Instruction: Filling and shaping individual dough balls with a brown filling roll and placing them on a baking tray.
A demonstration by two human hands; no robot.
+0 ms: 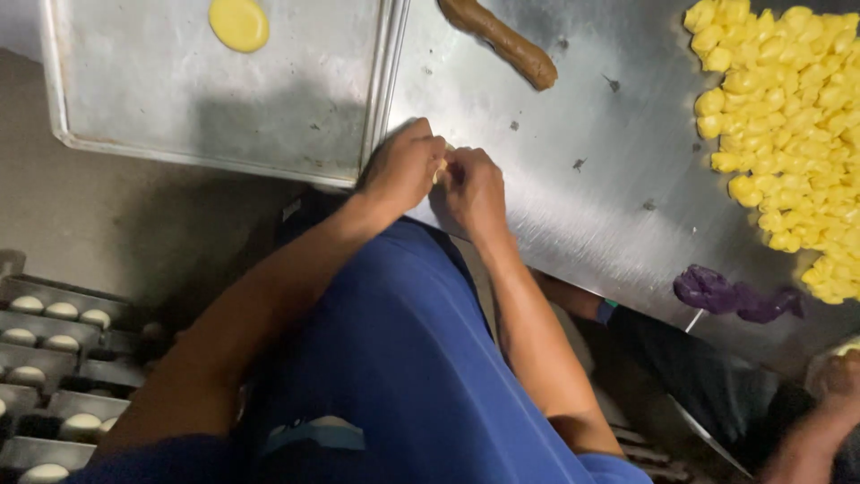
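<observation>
My left hand and my right hand meet at the near edge of a steel table, fingers pinched together on a small piece of pale yellow dough, mostly hidden between them. A flat round yellow dough disc lies on a metal baking tray to the upper left. A brown roll of filling rests on the table above my hands.
A large heap of yellow dough pieces covers the table's right side. A crumpled purple bag lies near the front edge. Racks with pale dough balls stand lower left. Another person's hand shows at lower right.
</observation>
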